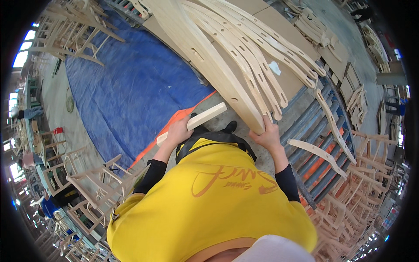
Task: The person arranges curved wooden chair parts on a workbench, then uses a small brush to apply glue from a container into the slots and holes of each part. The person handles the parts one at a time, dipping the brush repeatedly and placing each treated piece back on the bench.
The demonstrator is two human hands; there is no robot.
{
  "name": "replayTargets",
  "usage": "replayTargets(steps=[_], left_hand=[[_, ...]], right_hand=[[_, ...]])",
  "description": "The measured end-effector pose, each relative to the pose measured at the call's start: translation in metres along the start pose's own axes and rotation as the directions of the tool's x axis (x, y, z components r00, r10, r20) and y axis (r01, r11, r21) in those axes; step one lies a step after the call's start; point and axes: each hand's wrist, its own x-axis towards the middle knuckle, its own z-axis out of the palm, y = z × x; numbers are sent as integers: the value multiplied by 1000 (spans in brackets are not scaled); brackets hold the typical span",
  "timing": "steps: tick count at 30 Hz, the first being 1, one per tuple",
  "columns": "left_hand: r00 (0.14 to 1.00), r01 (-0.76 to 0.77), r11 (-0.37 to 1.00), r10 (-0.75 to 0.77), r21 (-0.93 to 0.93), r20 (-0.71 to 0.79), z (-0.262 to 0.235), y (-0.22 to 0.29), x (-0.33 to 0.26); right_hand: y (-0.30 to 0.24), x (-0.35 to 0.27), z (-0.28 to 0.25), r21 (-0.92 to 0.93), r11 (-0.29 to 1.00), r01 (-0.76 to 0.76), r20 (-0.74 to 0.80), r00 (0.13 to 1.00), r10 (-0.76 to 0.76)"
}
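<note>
My left hand is closed around a short, straight, square-edged wooden bar, which slants up to the right in front of me. With my right hand I grip the near end of a long, curved wooden chair leg. This leg is pale, broad and has a slot partway along and a smaller hole near my hand. Beside it, several slimmer curved slotted pieces lie side by side on cardboard. My right fingertips are close to the ends of these pieces; whether they touch is unclear.
A blue tarp with an orange edge covers the floor to the left. To the right is a roller conveyor with two loose curved pieces on it. Wooden chair frames stand at the left, and more frames crowd the lower right.
</note>
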Motion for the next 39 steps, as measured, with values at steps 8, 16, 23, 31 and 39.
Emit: replayTargets(steps=[8,16,23,31,39], left_hand=[[1000,24,1000,-24,1,3,-1,2,-5],[1000,25,1000,-25,-1,-11,5,-4,-8],[999,41,999,-41,-28,-13,3,-2,-11],[999,48,998,-49,-36,-4,1,-1,-13],[999,48,999,-48,3,13,1,0,-13]], right_hand=[[1,2,3,9,1000,29,37,999,-30],[-6,-1,7,137,990,-43,137,990,24],[-15,-3,10,205,974,-95,175,983,59],[-16,-8,10,249,951,-184,226,966,128],[-2,-18,18,314,918,-244,269,950,160]])
